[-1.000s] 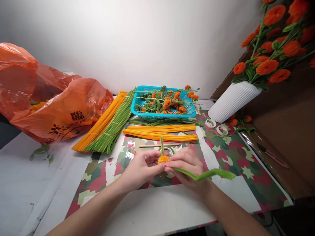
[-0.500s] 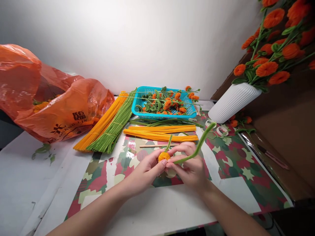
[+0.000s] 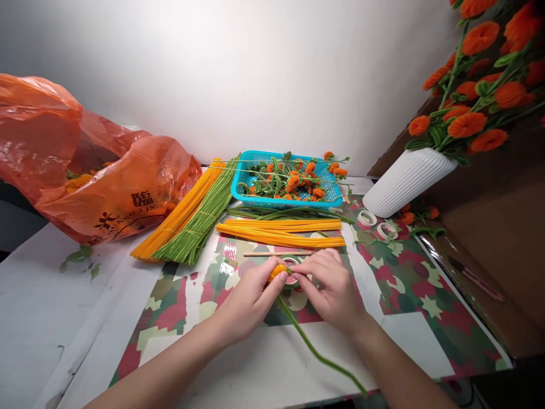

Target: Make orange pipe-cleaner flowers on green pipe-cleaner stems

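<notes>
My left hand [image 3: 249, 298] is closed around a small yellow-orange pipe-cleaner flower [image 3: 277, 274], held between thumb and fingers. At the flower's right side, the fingertips of my right hand [image 3: 334, 289] pinch a short green end of pipe cleaner. From beneath the flower a long green pipe cleaner [image 3: 317, 353] runs down to the front right, with its far end loose near the table's edge. Just behind the fingers lies a roll of tape [image 3: 291, 283], partly covered by my hands. A thin wooden stick [image 3: 272, 254] rests beyond it.
Yellow pipe cleaners [image 3: 276, 233] lie before a blue basket [image 3: 247, 200] of orange flowers. Bundled green pipe cleaners [image 3: 196, 218] and an orange plastic bag [image 3: 123, 193] are left. At right are a white vase [image 3: 409, 182], tape rings [image 3: 386, 230] and a pink-handled tool [image 3: 481, 283].
The flower has been turned onto its side. The long green pipe cleaner, which stuck up to the right over my right hand, now hangs toward the front. The tape roll has come into view.
</notes>
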{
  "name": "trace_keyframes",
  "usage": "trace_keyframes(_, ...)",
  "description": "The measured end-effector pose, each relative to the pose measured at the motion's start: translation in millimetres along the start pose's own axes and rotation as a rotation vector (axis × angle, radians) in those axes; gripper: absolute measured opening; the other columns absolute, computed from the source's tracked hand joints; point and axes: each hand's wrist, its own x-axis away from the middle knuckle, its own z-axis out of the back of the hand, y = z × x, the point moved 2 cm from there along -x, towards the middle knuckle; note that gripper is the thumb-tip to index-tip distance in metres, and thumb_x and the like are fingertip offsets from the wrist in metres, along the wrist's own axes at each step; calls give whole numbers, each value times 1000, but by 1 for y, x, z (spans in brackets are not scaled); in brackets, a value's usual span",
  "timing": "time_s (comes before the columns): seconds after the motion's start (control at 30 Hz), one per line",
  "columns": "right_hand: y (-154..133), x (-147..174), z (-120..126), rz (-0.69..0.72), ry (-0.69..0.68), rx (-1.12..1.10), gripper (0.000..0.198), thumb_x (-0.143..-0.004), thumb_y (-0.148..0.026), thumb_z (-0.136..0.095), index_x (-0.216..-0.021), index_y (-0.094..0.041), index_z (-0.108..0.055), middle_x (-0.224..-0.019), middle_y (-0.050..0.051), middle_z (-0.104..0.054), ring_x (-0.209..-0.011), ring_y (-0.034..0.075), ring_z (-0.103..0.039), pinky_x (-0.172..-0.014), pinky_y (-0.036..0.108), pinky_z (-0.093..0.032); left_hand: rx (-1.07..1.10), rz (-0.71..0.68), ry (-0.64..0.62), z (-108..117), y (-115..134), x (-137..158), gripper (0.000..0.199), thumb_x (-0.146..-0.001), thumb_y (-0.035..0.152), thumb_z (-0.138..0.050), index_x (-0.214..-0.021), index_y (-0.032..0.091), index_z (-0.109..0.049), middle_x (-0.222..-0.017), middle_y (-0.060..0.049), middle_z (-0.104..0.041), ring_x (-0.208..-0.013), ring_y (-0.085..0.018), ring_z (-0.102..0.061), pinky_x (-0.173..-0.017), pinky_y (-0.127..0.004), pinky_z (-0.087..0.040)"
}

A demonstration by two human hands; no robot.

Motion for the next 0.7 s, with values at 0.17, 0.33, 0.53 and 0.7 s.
trace_keyframes(0.17, -9, 5, -8, -3, 72, -59, 10, -84, -10, -59, -84, -19, -65, -69, 1, -66, -64, 14, -55, -66, 33, -35, -26, 16, 72, -4, -2, 2, 28, -98, 39, -32, -82, 20, -46, -74, 2, -48, -68, -15, -45, -62, -26, -34)
trace_keyframes(0.33, -9, 10, -13, 38, 105, -48, 12, -82, -7, -59, -85, -18, -64, -69, 2, -65, -64, 15, -55, -65, 33, -36, 34, 10, 82, -5, 0, 3, 29, -98, 39, -31, -83, 20, -46, -78, 1, -51, -73, -16, -47, -65, -27, -35)
trace_keyframes(0.53, -11, 10, -16, 68, 109, -56, 15, -81, -5, -59, -88, -18, -64, -71, 3, -66, -65, 15, -56, -65, 33, -39, 67, 19, 77, -5, 1, 4, 28, -98, 39, -32, -85, 20, -48, -81, 0, -52, -76, -17, -48, -69, -28, -36)
trace_keyframes(0.7, -12, 9, -15, 32, 123, -114, 17, -81, -5, -60, -89, -19, -65, -71, 2, -67, -65, 15, -58, -66, 33, -40, 200, 31, 66, -2, -1, 3, 27, -97, 40, -36, -85, 20, -50, -81, 1, -49, -77, -16, -45, -70, -27, -35)
